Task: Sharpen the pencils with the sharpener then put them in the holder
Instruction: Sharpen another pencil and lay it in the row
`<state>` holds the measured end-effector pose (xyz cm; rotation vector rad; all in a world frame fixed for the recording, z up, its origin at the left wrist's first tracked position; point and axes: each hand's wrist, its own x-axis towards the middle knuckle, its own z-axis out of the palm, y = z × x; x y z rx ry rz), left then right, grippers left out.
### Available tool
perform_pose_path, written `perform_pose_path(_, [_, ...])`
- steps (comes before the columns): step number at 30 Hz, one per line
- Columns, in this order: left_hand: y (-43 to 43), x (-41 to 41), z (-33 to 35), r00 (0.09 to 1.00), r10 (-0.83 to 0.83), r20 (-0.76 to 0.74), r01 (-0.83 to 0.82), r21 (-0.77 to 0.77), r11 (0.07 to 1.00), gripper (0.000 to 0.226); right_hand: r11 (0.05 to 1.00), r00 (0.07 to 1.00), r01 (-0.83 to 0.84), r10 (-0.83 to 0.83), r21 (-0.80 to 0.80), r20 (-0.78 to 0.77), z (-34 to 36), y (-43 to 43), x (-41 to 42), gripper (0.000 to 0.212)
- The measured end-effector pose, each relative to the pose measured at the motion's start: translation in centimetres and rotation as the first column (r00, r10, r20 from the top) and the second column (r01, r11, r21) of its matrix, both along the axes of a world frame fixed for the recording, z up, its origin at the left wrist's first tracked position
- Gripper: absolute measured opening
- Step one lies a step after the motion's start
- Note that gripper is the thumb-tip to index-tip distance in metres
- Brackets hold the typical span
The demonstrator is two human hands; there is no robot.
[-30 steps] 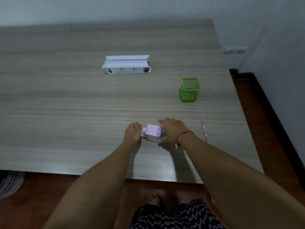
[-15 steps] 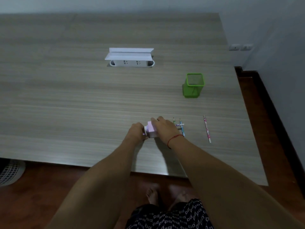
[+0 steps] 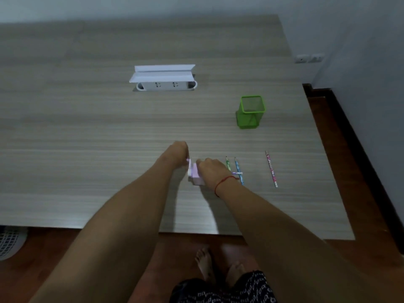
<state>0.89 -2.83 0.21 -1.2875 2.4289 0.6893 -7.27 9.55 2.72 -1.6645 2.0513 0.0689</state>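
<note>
Centre of frame: I now see my right hand [image 3: 209,169] clamped over the sharpener [image 3: 195,174], left hand [image 3: 178,152] pinching its crank, newly raised. Three pencils [image 3: 238,170] wait right; holder [image 3: 250,112] empty, upper right.

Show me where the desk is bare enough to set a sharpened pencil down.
Bare: the strip between the blue pencil and the pink pencil; the stretch between the hands and the green holder; the whole left half below the socket box. Crowded: around the sharpener, where the left hand, right hand and green pencil sit close.
</note>
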Motion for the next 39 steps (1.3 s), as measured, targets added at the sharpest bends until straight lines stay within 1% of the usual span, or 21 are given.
perform_pose_path(2, [-0.7, -0.3, 2.1, 0.999, 0.032, 0.035, -0.035, 0.116, 0.993, 0.014, 1.000, 1.000, -0.016, 0.016, -0.019, -0.018, 0.0, 0.1, -0.1, 0.034])
perform_pose_path(4, [-0.6, 0.0, 3.3, 0.994, 0.087, 0.064, -0.103, 0.320, 0.942, 0.010, 0.999, 0.999, -0.029, 0.027, -0.035, -0.032, 0.1, 0.2, -0.4, 0.035])
perform_pose_path(6, [0.6, 0.8, 3.0, 0.977, 0.047, 0.206, -0.143, 0.481, 0.865, 0.012, 0.999, 0.999, -0.036, 0.035, -0.041, -0.033, 0.3, 0.3, -0.5, 0.035])
perform_pose_path(7, [1.4, 1.2, 1.9, 0.959, 0.002, 0.282, -0.151, 0.505, 0.850, 0.014, 0.998, 0.998, -0.047, 0.045, -0.042, -0.032, 0.2, 0.3, -0.4, 0.035])
perform_pose_path(8, [2.3, 1.4, 0.8, 0.937, -0.067, 0.342, -0.125, 0.510, 0.851, 0.010, 0.997, 0.998, -0.062, 0.060, -0.042, -0.030, 0.3, 0.2, -0.3, 0.035])
perform_pose_path(9, [3.3, 1.5, -0.4, 0.917, -0.121, 0.379, -0.084, 0.480, 0.873, 0.013, 0.996, 0.997, -0.074, 0.073, -0.039, -0.025, 0.2, 0.1, -0.3, 0.035])
perform_pose_path(10, [4.0, 1.6, -1.6, 0.907, -0.138, 0.398, -0.031, 0.389, 0.921, 0.024, 0.996, 0.996, -0.083, 0.082, -0.040, -0.016, 0.2, 0.0, -0.3, 0.036])
perform_pose_path(11, [4.3, 1.7, -2.7, 0.929, -0.095, 0.358, 0.001, 0.256, 0.967, 0.026, 0.995, 0.996, -0.086, 0.086, -0.043, -0.004, 0.1, 0.0, -0.3, 0.037])
perform_pose_path(13, [4.0, 1.7, -3.4, 0.966, -0.018, 0.258, 0.004, 0.053, 0.999, 0.020, 0.996, 0.996, -0.084, 0.085, -0.043, 0.010, 0.0, 0.0, -0.3, 0.037])
perform_pose_path(15, [2.6, 1.4, -3.6, 0.987, 0.013, 0.157, -0.007, -0.040, 0.999, 0.025, 0.997, 0.998, -0.063, 0.063, -0.035, 0.015, -0.3, -0.1, -0.2, 0.037])
perform_pose_path(17, [0.9, 0.4, -2.4, 0.997, 0.013, 0.081, -0.007, -0.068, 0.998, 0.023, 0.999, 0.999, -0.028, 0.029, -0.032, 0.018, -0.6, -0.3, -0.1, 0.036])
perform_pose_path(19, [-0.4, -0.4, 0.3, 0.997, 0.012, 0.079, -0.016, 0.043, 0.999, 0.018, 1.000, 0.999, -0.004, 0.004, -0.011, 0.033, -0.6, -0.5, 0.0, 0.039])
perform_pose_path(21, [-1.6, -0.9, 2.4, 0.991, 0.037, 0.130, -0.065, 0.216, 0.974, 0.020, 1.000, 1.000, -0.015, 0.015, -0.003, 0.009, -0.6, -0.6, 0.0, 0.040])
perform_pose_path(23, [-2.3, -0.9, 3.4, 0.980, -0.011, 0.201, -0.067, 0.377, 0.924, 0.027, 1.000, 0.999, -0.023, 0.022, -0.020, -0.031, -0.5, -0.6, 0.0, 0.038])
perform_pose_path(24, [-2.1, -0.6, 3.5, 0.961, -0.039, 0.272, -0.089, 0.443, 0.892, 0.032, 1.000, 0.999, -0.021, 0.020, -0.019, -0.043, -0.4, -0.6, 0.1, 0.035])
perform_pose_path(26, [-0.9, 0.3, 2.6, 0.915, -0.082, 0.396, -0.165, 0.551, 0.818, 0.042, 1.000, 0.998, -0.029, 0.029, 0.001, -0.049, 0.0, -0.6, 0.2, 0.032])
perform_pose_path(27, [-0.3, 0.6, 1.9, 0.906, -0.098, 0.412, -0.182, 0.588, 0.788, 0.044, 0.999, 0.999, -0.033, 0.033, 0.009, -0.039, 0.2, -0.6, 0.2, 0.031])
perform_pose_path(28, [0.4, 1.0, 1.3, 0.908, -0.095, 0.407, -0.196, 0.615, 0.763, 0.044, 0.999, 0.999, -0.038, 0.038, 0.021, -0.027, 0.5, -0.7, 0.1, 0.031])
perform_pose_path(31, [2.4, 1.9, -0.1, 0.946, 0.022, 0.324, -0.252, 0.692, 0.677, 0.044, 0.999, 0.999, -0.047, 0.047, 0.023, 0.008, 0.8, -0.6, 0.0, 0.035])
perform_pose_path(35, [1.7, 2.4, -0.3, 0.958, 0.105, 0.266, -0.262, 0.675, 0.689, 0.043, 0.999, 0.999, 0.027, -0.027, 0.022, -0.026, -0.1, -0.3, 0.3, 0.042])
perform_pose_path(39, [1.6, 2.7, -0.7, 0.962, 0.041, 0.269, -0.212, 0.644, 0.735, 0.037, 0.999, 0.999, 0.035, -0.035, -0.006, -0.027, -1.0, -0.3, 0.6, 0.037])
